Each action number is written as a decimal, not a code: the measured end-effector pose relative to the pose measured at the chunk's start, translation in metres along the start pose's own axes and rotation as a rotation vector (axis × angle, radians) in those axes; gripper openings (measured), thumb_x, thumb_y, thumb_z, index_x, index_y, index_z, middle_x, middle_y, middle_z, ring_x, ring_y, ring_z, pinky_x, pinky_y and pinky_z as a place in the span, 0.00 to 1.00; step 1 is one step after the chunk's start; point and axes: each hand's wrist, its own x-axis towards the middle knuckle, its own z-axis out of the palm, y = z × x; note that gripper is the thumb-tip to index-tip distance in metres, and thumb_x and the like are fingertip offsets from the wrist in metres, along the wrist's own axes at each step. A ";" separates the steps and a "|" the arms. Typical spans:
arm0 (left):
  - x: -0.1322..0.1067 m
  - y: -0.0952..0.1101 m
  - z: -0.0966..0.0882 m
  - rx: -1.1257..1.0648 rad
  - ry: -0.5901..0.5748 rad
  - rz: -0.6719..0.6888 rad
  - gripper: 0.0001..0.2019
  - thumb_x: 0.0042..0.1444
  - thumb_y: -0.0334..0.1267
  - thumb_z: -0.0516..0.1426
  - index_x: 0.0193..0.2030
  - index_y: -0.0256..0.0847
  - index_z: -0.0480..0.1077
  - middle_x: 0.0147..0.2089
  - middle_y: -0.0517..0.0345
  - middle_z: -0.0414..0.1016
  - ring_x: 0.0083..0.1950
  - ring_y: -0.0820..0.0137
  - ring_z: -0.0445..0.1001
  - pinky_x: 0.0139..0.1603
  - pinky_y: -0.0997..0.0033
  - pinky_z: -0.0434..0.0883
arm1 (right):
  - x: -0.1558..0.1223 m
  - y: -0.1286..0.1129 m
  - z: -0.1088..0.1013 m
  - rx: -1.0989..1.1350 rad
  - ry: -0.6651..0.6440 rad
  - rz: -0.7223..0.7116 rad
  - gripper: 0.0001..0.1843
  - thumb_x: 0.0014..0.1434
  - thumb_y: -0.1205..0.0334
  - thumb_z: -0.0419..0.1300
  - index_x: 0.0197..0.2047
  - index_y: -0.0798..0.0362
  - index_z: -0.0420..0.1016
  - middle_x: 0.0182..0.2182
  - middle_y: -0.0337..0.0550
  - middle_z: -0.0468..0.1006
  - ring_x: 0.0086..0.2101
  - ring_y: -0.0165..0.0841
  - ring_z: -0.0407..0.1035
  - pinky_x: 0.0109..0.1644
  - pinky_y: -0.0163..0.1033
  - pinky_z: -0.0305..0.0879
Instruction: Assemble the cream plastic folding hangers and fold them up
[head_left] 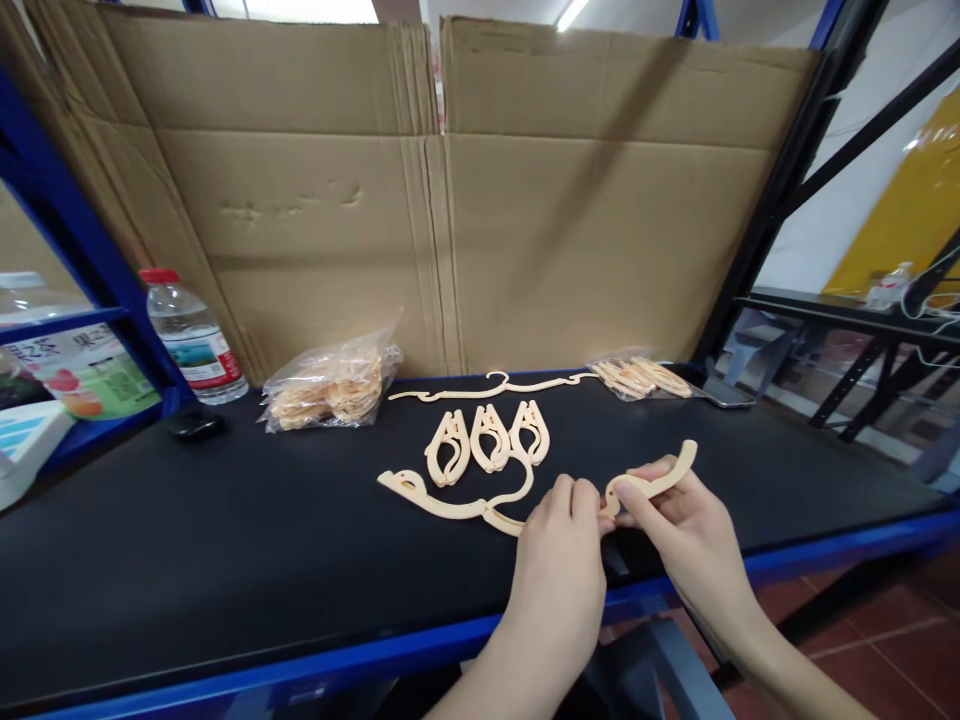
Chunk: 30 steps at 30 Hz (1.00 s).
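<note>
Both my hands are on one cream plastic folding hanger [446,507] near the front of the black table. My left hand [562,555] is closed over its middle arm, hiding part of it. My right hand [686,530] pinches the curved end piece at a joint, thumb on top, with the tip sticking up to the right. The hanger's hook and other arm spread out to the left on the table. Just behind lie three folded hangers [491,440] in a row, the rightmost close to the hook. Farther back is an unfolded hanger [510,385].
A clear bag of cream pieces [330,385] stands at the back left, and a flatter bag [637,377] at the back right near a phone [727,392]. A red-capped water bottle [196,340] and a black object [193,421] are at left. Cardboard [315,220] walls the back.
</note>
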 end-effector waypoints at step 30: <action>-0.002 -0.009 0.011 -0.070 0.214 0.159 0.12 0.55 0.20 0.56 0.27 0.39 0.61 0.30 0.62 0.69 0.30 0.72 0.72 0.31 0.76 0.68 | 0.026 -0.008 -0.001 0.163 -0.036 0.111 0.18 0.47 0.57 0.71 0.39 0.58 0.76 0.26 0.41 0.76 0.24 0.28 0.69 0.29 0.32 0.71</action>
